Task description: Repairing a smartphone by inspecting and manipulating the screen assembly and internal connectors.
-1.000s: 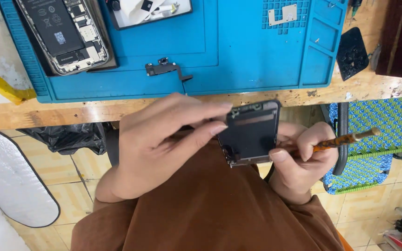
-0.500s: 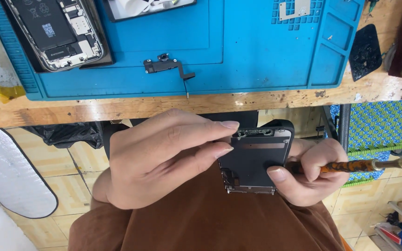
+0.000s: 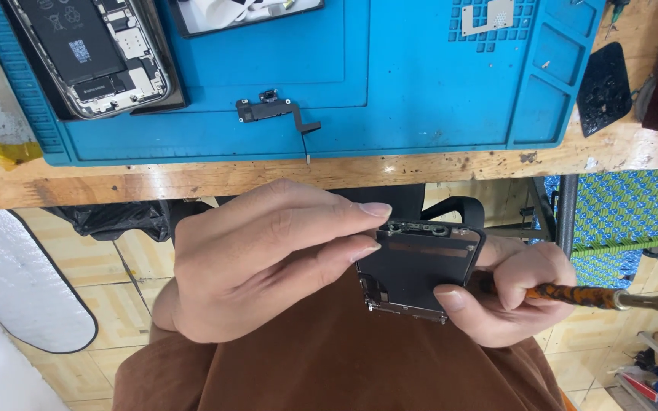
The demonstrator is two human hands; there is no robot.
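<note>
Below the bench edge, over my lap, I hold a dark phone screen panel (image 3: 420, 266), back side up. My left hand (image 3: 268, 259) pinches its top left corner with thumb and fingertips. My right hand (image 3: 508, 293) supports the panel's right and lower edge with the thumb and also grips an orange-and-black mottled tool (image 3: 584, 295) with a metal tip pointing right.
A blue work mat (image 3: 390, 84) lies on the wooden bench (image 3: 192, 179). On it rest an opened phone body (image 3: 97, 53), a small black flex-cable part (image 3: 276, 113), another screen panel (image 3: 245, 11) and a grey metal plate (image 3: 487, 15). A black pad (image 3: 605, 87) sits right.
The view has shifted slightly, and my hands with the panel sit lower and more to the right. My left fingertips have closed onto the panel's top corner.
</note>
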